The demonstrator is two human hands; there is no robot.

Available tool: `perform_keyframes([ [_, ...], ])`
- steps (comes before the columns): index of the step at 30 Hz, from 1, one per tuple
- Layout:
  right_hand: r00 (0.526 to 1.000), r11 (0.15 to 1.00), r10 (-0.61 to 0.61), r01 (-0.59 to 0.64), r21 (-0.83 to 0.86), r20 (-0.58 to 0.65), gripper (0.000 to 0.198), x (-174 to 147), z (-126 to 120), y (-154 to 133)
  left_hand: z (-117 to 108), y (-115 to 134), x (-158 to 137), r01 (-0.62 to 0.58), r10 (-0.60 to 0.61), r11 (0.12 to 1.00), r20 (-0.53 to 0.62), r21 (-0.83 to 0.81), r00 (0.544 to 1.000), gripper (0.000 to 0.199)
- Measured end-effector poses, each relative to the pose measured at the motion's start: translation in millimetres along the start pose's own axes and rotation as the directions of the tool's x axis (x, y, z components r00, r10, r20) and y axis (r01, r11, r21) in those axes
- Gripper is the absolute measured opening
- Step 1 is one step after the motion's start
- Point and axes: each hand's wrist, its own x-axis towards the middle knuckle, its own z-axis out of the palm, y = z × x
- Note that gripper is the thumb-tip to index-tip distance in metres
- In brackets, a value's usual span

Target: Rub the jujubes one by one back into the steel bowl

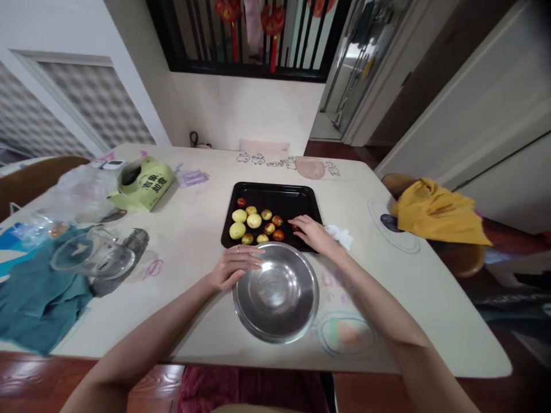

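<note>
A black baking tray (275,192) lies mid-table, with several pale yellow-green fruits (253,221) and red-brown mottled ones that look like jujubes (278,235) loose in its left and middle part. Just in front of it stands a shiny steel bowl (275,289) with no fruit visible inside. My left hand (236,265) rests at the bowl's upper left rim, fingers stretched out, a ring on one finger. Over the tray's right side, my right hand (310,232) curls its fingertips and thumb around a reddish jujube (296,228), mostly hidden beneath the fingers.
At the left are a glass pitcher (92,255) tilted on its side, a teal cloth (41,295), clear plastic bags (81,192) and a green paper box (148,183). Crumpled white tissue (340,236) sits right of the tray. A yellow cloth (439,212) drapes a chair.
</note>
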Motion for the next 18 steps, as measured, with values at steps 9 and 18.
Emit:
perform_keyframes([
  [9,0.982,0.970,-0.172,0.183,0.163,-0.078,0.040,-23,-45,-83,-1,8,-3,0.138,-0.140,0.989,-0.027,-0.044,0.990,0.062],
  [18,0.909,0.931,-0.340,0.289,0.223,0.240,0.024,-33,-29,-119,-2,10,-3,0.157,-0.162,0.986,-0.085,-0.056,0.983,0.064],
])
